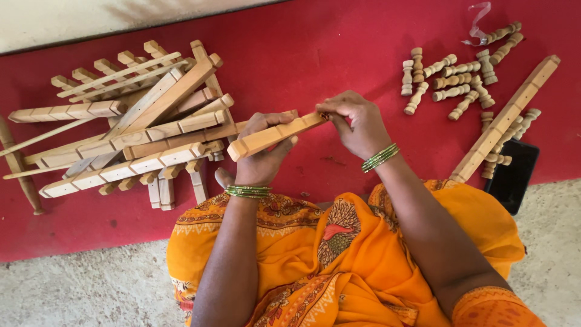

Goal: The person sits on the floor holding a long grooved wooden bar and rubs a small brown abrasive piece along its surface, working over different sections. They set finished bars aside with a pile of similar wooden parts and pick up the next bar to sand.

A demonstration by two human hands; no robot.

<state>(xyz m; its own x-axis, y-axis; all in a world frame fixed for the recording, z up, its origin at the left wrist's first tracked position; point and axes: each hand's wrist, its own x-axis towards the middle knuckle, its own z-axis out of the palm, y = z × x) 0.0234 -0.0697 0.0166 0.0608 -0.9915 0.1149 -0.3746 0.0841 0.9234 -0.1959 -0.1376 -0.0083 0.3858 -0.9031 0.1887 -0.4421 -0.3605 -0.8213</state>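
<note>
Red cloth [339, 42] covers the floor, with bare concrete on the near side. Both hands grasp one notched wooden bar [272, 136] at the centre: the left hand [261, 151] clasps its middle from below, while the right hand [357, 124] pinches its right end. Far left lies a heap of similar wooden slats [133, 127]. Far right are small turned pegs [451, 82], a long bar [505, 118] and a black phone [514, 178].

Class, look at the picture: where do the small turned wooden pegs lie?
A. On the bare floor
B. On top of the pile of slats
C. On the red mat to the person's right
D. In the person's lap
C: the pegs lie loose on the red mat, on the person's right, beyond the right hand.
</note>
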